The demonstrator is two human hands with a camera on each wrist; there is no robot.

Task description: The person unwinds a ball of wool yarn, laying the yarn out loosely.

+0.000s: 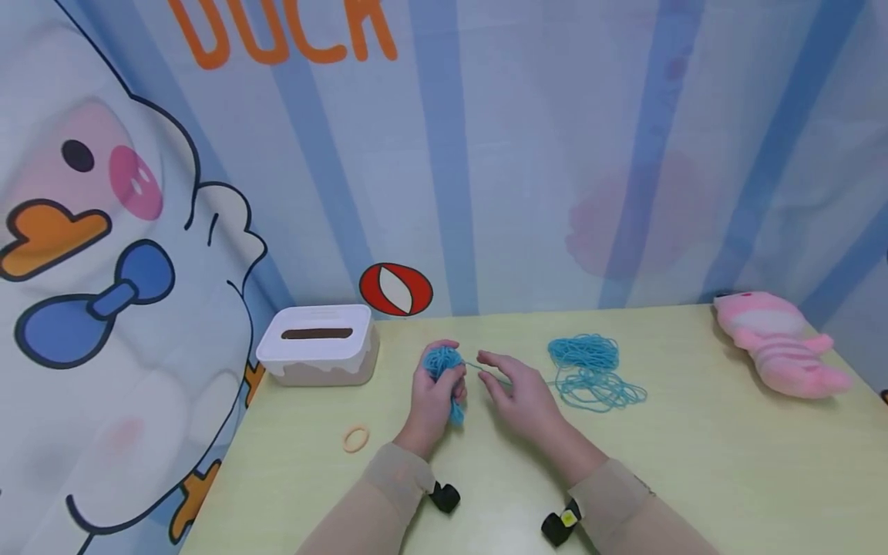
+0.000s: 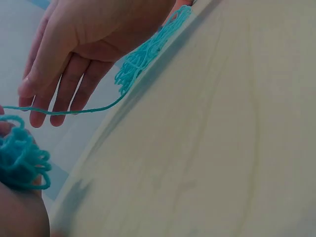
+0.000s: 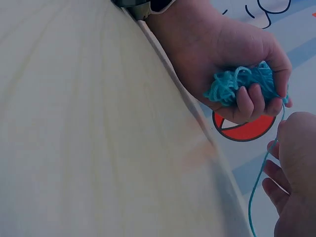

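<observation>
A small bundle of light blue yarn lies in my left hand, whose fingers and thumb curl round it; a tail of yarn hangs below the palm. In the right wrist view the wound yarn bulges out between the fingers. From it a single strand runs past my right hand to a loose yarn pile on the table. The right hand's fingers are mostly straight, thumb and index finger apart, with the strand passing along the fingers.
On the pale table, a white-lidded tissue box stands at back left. An orange ring lies left of the left forearm. A pink plush toy rests at far right. Behind hangs a printed duck curtain.
</observation>
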